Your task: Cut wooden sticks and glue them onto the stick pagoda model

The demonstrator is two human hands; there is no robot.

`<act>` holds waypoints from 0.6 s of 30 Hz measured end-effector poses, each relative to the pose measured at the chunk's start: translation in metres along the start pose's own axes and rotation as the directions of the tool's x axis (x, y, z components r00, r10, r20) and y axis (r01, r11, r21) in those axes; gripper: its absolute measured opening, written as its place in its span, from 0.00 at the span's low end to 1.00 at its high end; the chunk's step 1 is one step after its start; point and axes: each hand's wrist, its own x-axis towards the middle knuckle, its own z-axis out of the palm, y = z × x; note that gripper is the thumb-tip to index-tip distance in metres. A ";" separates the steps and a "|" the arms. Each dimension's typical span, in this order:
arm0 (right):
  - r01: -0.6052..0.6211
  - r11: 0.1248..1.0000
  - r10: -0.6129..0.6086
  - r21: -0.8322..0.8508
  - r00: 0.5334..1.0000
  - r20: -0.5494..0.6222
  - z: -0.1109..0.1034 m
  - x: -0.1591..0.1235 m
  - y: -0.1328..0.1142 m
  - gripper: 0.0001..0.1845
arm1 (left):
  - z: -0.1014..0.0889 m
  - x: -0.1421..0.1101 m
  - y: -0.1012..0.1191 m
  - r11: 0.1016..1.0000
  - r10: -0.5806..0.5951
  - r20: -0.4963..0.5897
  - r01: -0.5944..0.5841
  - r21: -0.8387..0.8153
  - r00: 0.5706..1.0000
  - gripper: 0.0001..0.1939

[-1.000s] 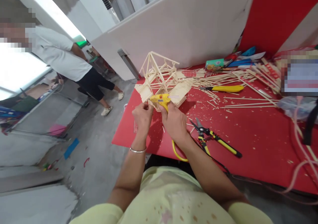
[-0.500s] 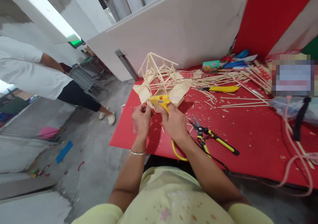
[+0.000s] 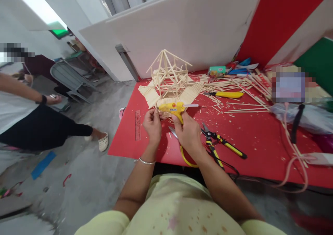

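Note:
My right hand point(image 3: 187, 132) grips a yellow glue gun point(image 3: 173, 108) by its handle, nozzle pointing left. My left hand point(image 3: 153, 125) is pinched just at the nozzle tip, holding something too small to make out, likely a thin stick. Right behind both hands stands a model house of pale wooden sticks point(image 3: 169, 81) on the red table point(image 3: 255, 141).
Yellow-handled snips point(image 3: 218, 145) lie right of my right hand. A yellow utility knife point(image 3: 226, 94) and several loose sticks point(image 3: 234, 85) lie farther back. A red ruler point(image 3: 137, 125) lies at the left table edge. Another person point(image 3: 31, 120) stands on the floor to the left.
My view has shifted to the right and my hands with the glue gun sit slightly lower in it. The person at left has walked nearer.

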 end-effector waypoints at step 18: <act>-0.097 0.993 0.100 0.063 0.994 -0.051 -0.017 -0.034 0.024 0.19 | -0.053 -0.017 -0.037 0.900 -0.429 0.277 0.382 0.208 0.860 0.15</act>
